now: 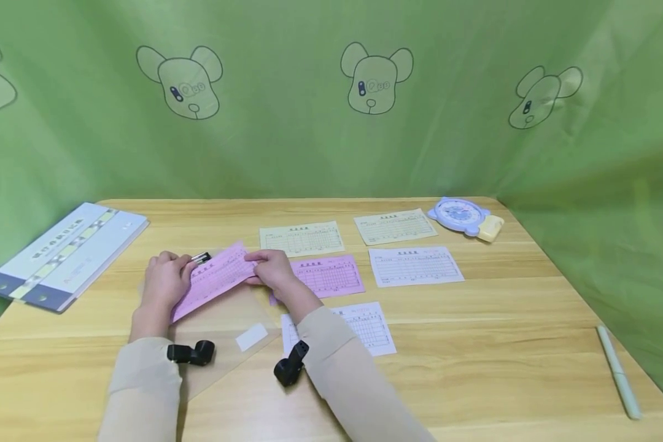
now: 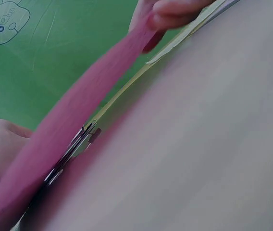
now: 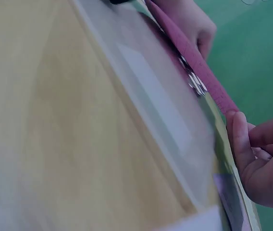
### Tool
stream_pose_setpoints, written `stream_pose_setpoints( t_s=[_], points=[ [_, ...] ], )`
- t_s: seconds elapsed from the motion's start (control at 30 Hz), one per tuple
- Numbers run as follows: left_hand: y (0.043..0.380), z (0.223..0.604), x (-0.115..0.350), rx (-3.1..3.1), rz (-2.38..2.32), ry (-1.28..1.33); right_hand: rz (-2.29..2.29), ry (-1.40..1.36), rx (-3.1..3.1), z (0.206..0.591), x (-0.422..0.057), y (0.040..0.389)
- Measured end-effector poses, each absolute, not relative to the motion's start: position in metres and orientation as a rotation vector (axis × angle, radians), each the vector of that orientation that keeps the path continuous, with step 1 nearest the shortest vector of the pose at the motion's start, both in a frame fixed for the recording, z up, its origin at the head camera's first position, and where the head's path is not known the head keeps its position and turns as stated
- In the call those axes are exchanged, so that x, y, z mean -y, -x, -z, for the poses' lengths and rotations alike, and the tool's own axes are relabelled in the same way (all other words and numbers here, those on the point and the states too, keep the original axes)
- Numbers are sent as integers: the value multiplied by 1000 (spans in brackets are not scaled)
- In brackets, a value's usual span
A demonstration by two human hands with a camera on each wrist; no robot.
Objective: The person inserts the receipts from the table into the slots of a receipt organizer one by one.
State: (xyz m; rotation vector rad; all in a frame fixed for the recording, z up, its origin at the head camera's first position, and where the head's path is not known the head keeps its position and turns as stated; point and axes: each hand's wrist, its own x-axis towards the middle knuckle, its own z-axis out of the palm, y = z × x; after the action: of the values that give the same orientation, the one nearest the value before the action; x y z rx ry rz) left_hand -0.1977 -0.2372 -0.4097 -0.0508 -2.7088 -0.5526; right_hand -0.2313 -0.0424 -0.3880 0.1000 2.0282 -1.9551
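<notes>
In the head view, your left hand [image 1: 164, 283] and right hand [image 1: 274, 270] hold one pink printed form [image 1: 214, 283] by opposite ends, tilted over a clear plastic folder [image 1: 215, 328]. Expect it to be very light and limp, quick to crease or tear, so pinch only its margins and don't pull hard. On the wooden table [image 1: 508, 344] you have five more forms: one pink slip [image 1: 334, 275], two pale green slips [image 1: 301, 238] and two white slips [image 1: 417, 268]. There is also one ledger [image 1: 77, 245], one toy clock dial [image 1: 460, 213], one yellow block [image 1: 491, 229], one pen [image 1: 619, 371] and one white label [image 1: 252, 337] on the folder.

In the left wrist view, the pink form runs nearly edge-on between your hands, bowing slightly, with black-and-silver metal hardware [image 2: 62, 161] beside it; you can't count its pieces.

In the right wrist view, your right thumb and fingers pinch the form's near end; your left fingertips are hidden.
</notes>
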Motion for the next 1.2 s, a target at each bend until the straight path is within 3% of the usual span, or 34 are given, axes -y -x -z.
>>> stream_pose_setpoints(
  t_s=[0.43, 1.2],
  points=[
    [198, 409, 241, 2756, 565, 17, 1962, -151, -2078, 386, 19, 242],
    [198, 410, 237, 2691, 561, 61, 1957, -29, -2095, 392, 72, 228]
  ],
)
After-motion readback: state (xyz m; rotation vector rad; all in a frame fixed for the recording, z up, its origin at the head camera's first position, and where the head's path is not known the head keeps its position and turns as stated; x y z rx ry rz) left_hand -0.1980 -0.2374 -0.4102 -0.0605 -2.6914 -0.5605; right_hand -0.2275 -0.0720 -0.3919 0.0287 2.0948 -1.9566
